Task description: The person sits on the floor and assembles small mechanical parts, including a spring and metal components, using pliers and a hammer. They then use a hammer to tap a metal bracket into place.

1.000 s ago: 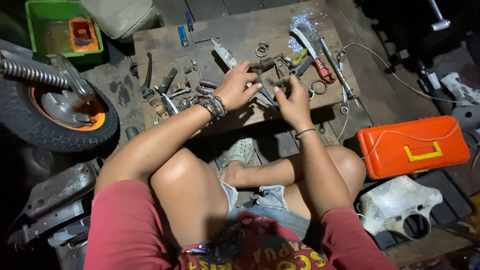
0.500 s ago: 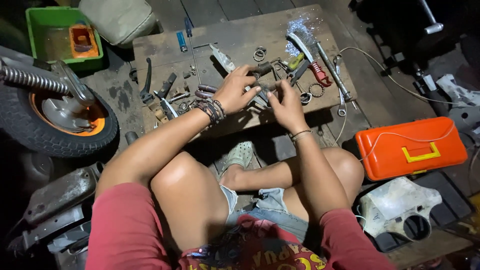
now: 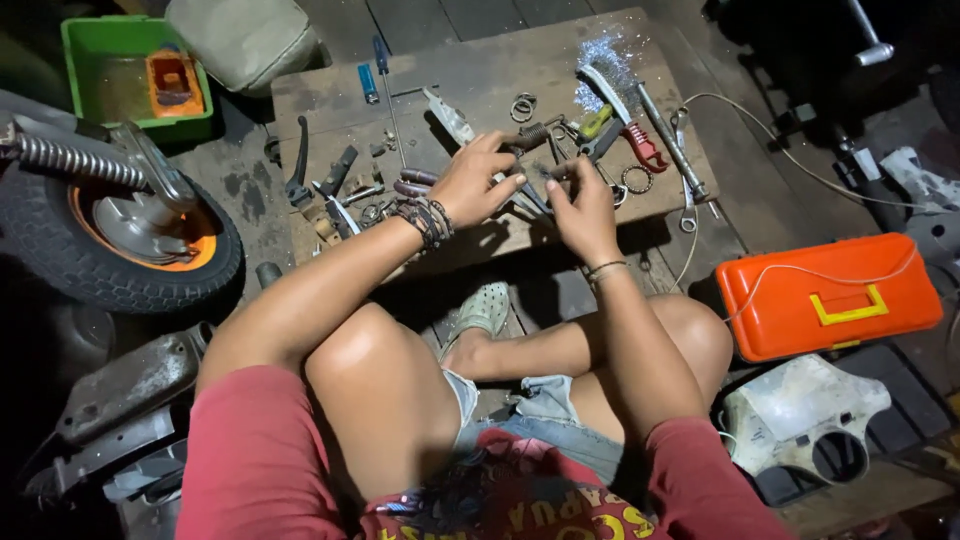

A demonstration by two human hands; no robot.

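Observation:
I sit cross-legged before a low wooden board (image 3: 480,70) strewn with metal parts and tools. My left hand (image 3: 478,180), with dark bracelets on the wrist, grips a small dark metal part (image 3: 528,190) above the board's near edge. My right hand (image 3: 582,200) meets it from the right, fingertips pinching the same part. Just beyond the hands lie a coil spring (image 3: 530,133), metal rings (image 3: 523,105), red-handled pliers (image 3: 640,145) and a long metal rod (image 3: 670,140). Exactly how the part is shaped stays hidden by my fingers.
A small wheel with an orange hub (image 3: 130,235) and a shock spring (image 3: 70,160) stand at left. A green tray (image 3: 80,40) sits at the far left, an orange toolbox (image 3: 830,295) at right, a white plastic cover (image 3: 800,410) below it. A thin cable (image 3: 780,150) runs right.
Both hands stay together on the small part, with only slight finger shifts. The view has tilted a little, so the board sits marginally higher in the picture.

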